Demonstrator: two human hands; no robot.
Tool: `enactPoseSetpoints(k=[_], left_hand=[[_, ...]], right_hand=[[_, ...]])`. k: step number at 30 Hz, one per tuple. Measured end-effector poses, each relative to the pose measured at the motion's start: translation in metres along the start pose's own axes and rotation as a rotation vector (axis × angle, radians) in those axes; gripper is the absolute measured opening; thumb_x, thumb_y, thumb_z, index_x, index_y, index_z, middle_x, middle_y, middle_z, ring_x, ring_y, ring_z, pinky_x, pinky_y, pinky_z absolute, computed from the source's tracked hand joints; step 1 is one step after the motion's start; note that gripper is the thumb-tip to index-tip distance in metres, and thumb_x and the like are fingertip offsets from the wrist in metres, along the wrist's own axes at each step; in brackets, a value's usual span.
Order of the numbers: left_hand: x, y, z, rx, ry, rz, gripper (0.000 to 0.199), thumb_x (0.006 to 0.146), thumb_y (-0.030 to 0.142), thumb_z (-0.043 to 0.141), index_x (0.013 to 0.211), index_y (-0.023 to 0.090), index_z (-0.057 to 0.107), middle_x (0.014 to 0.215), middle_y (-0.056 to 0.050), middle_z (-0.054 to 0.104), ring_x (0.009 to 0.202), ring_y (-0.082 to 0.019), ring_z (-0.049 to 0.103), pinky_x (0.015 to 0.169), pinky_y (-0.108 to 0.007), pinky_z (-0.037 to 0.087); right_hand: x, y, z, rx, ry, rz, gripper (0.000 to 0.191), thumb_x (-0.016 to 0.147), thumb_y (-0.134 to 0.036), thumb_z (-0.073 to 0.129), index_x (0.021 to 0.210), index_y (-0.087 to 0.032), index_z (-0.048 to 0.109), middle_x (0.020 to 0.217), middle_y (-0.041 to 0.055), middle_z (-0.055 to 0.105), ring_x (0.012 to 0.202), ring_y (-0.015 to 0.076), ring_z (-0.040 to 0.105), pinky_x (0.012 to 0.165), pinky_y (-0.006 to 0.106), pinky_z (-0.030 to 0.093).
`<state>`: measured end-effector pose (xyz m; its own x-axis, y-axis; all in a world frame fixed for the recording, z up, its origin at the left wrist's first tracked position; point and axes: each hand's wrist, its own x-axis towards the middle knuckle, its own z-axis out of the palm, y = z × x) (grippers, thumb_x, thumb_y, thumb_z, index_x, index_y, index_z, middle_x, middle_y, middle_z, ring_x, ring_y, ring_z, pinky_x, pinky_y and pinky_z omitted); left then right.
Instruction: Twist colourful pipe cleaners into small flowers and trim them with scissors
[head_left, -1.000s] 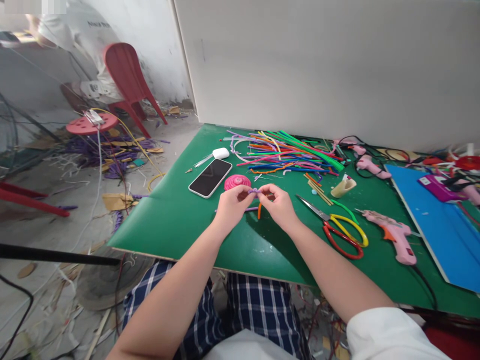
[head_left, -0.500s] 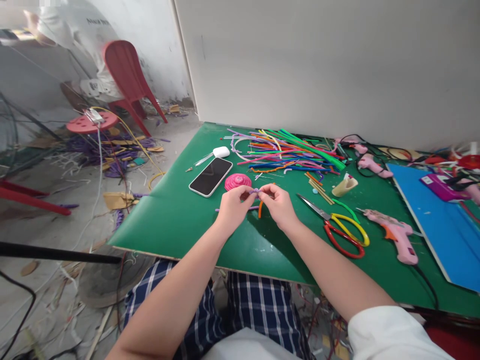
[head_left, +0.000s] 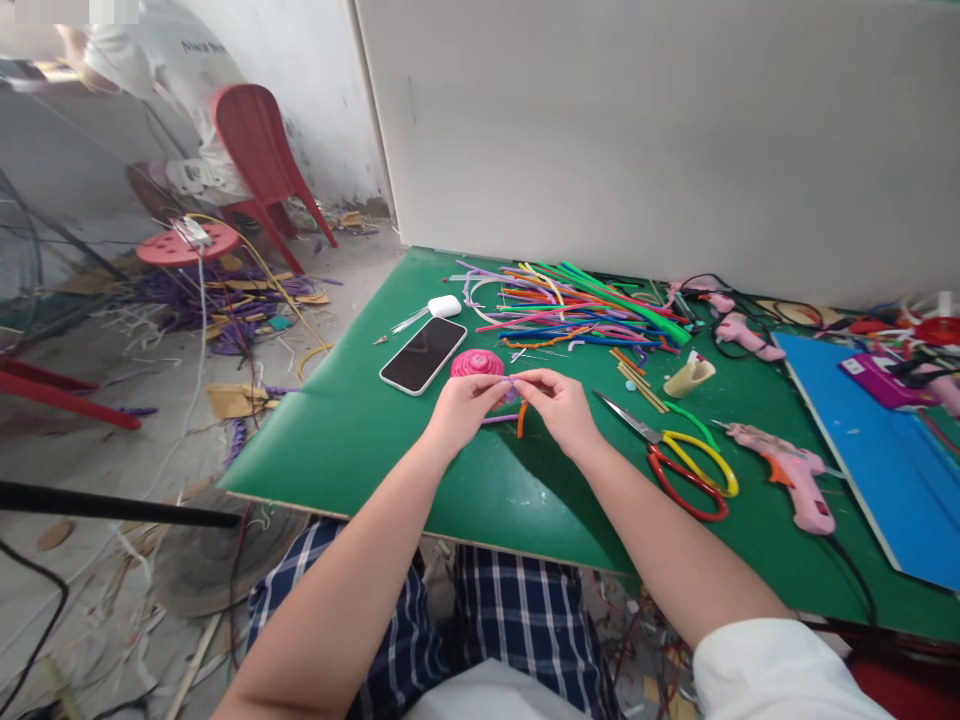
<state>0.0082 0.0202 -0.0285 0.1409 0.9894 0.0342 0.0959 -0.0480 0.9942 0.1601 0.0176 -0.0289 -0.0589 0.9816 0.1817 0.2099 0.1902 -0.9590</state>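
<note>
Between my fingertips is a small piece of twisted purple pipe cleaner [head_left: 511,391]. My left hand [head_left: 463,408] pinches it from the left, and my right hand [head_left: 559,405] pinches it from the right, with fingers closed. Just behind my left hand sits a pink coiled disc [head_left: 478,363], its near edge partly covered. Below the fingers a straight purple pipe cleaner [head_left: 500,419] and a short orange pipe cleaner [head_left: 522,420] lie on the green table [head_left: 337,430].
A phone [head_left: 424,355] and white case [head_left: 444,306] lie left. Behind is a pile of coloured pipe cleaners [head_left: 585,305]. Right are scissors [head_left: 664,440], a pink glue gun [head_left: 787,470] and a blue board [head_left: 885,470]. A person [head_left: 172,90] sits far left by a red chair [head_left: 251,140].
Both hands keep pinching the purple piece, with the fingers shifted slightly around it. The left hand has moved a little left, covering more of the straight purple pipe cleaner.
</note>
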Motion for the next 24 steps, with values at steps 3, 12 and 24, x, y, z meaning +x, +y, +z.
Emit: enactPoseSetpoints(k=[3, 12, 24], left_hand=[[0.0007, -0.0015, 0.0015, -0.07, 0.008, -0.014, 0.034, 0.075, 0.041, 0.058, 0.09, 0.013, 0.068, 0.072, -0.003, 0.068, 0.067, -0.014, 0.062, 0.067, -0.027, 0.052], [-0.002, -0.0013, 0.0043, -0.102, 0.027, -0.015, 0.028, 0.064, 0.033, 0.07, 0.086, 0.014, 0.067, 0.07, -0.002, 0.067, 0.067, -0.015, 0.063, 0.067, -0.027, 0.052], [-0.0043, -0.002, 0.0053, -0.14, 0.01, -0.004, 0.028, 0.064, 0.04, 0.07, 0.072, 0.013, 0.065, 0.061, 0.0, 0.063, 0.059, -0.012, 0.057, 0.06, -0.024, 0.046]], right_hand=[[-0.0007, 0.0015, 0.0014, -0.012, 0.033, 0.009, 0.018, 0.072, -0.034, 0.062, 0.078, -0.018, 0.067, 0.073, 0.0022, 0.067, 0.066, 0.0149, 0.059, 0.065, 0.028, 0.047], [-0.0014, -0.0003, 0.0009, 0.063, 0.046, 0.014, 0.016, 0.073, -0.034, 0.059, 0.075, -0.018, 0.063, 0.07, 0.0003, 0.063, 0.063, 0.0135, 0.057, 0.063, 0.027, 0.047], [-0.0009, 0.0014, 0.0008, 0.106, -0.056, 0.064, 0.016, 0.072, -0.034, 0.059, 0.07, -0.018, 0.059, 0.062, -0.0022, 0.057, 0.061, 0.0116, 0.052, 0.063, 0.026, 0.043]])
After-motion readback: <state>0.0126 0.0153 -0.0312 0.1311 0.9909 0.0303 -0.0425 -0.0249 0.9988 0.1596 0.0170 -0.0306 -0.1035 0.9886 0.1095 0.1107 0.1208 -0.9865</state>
